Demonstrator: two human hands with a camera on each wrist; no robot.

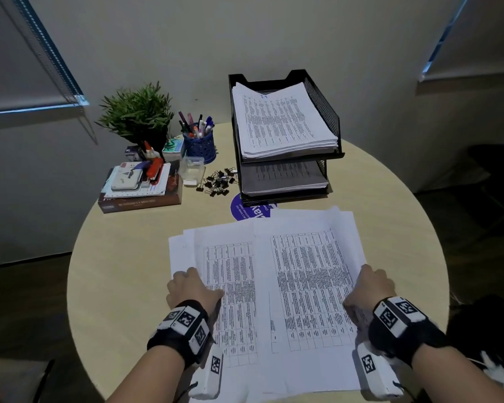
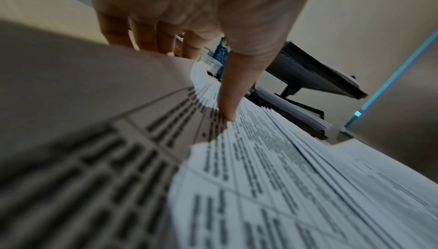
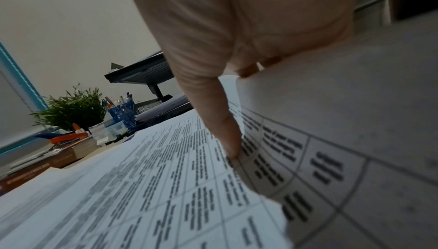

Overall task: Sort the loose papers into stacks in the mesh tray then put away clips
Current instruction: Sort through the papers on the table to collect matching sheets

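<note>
Loose printed papers (image 1: 297, 286) lie spread and overlapping on the near part of the round table (image 1: 122, 271). My left hand (image 1: 191, 286) grips their left edge, with the thumb (image 2: 237, 84) on top and the fingers (image 2: 142, 35) curled behind the raised sheets. At the right edge my right hand (image 1: 367, 289) holds them the same way, its thumb (image 3: 213, 118) pressing the top sheet. The black two-tier mesh tray (image 1: 326, 112) stands at the back with a paper stack (image 1: 280, 120) in its upper tier and another (image 1: 282, 178) below. A pile of black binder clips (image 1: 218, 181) lies left of the tray.
A small clear plastic box (image 1: 191, 170) sits beside the clips. Behind it are a blue pen cup (image 1: 200, 144), a potted plant (image 1: 137, 112), and a book stack (image 1: 140, 193) with a stapler. A purple round sticker (image 1: 245, 209) shows between the tray and the papers.
</note>
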